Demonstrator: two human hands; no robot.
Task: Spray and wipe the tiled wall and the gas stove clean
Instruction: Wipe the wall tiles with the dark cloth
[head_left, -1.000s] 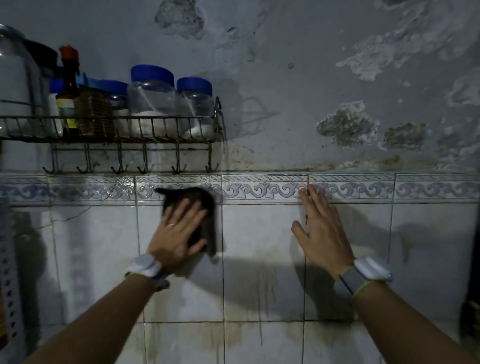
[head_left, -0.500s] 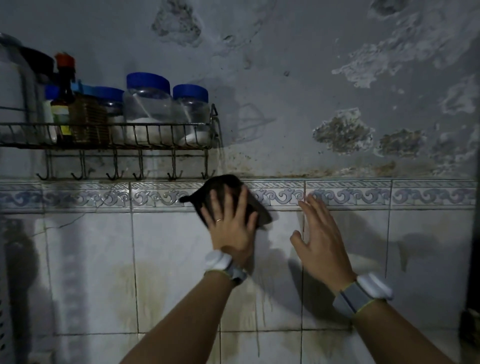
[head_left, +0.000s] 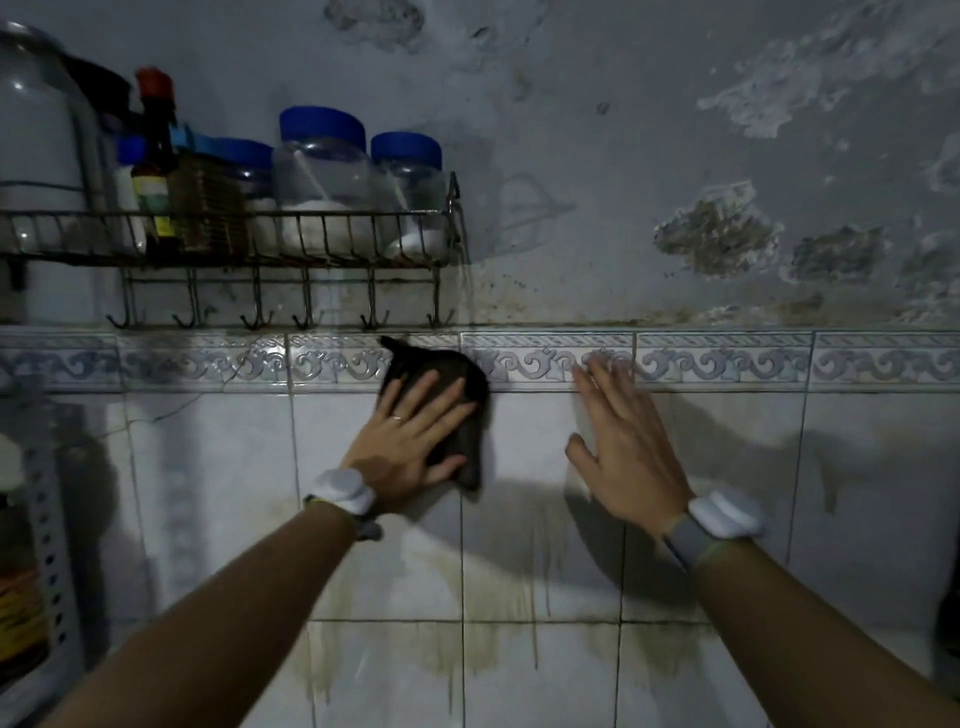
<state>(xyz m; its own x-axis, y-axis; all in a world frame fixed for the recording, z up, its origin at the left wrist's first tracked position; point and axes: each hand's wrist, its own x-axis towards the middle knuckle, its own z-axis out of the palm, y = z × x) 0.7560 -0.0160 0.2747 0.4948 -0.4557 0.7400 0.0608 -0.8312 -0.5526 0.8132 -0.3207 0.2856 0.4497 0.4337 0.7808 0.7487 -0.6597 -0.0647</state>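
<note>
Partly hidden by the left hand (head_left: 405, 447), fingers spread, a dark cloth (head_left: 421, 366) touches the white tiled wall (head_left: 208, 493). Right hand (head_left: 631, 452) flat, fingertips blurry.

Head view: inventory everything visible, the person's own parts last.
tiled wall: one, white tiles with a blue scroll border, across the lower half
stains: several brownish run marks, on the lower tiles, centre
plaster wall: one, grey with peeling patches, above the tiles
wire rack: one, dark metal, upper left
jars: at least three, clear with blue lids, in the rack
bottle: one, dark with red cap, in the rack left of the jars
cloth: one, dark, on the tiles at the border, centre
wrist devices: two, white, one on each wrist
left hand: flat fingers pressing the cloth
right hand: open against the tiles, right of the cloth, blurred
</note>
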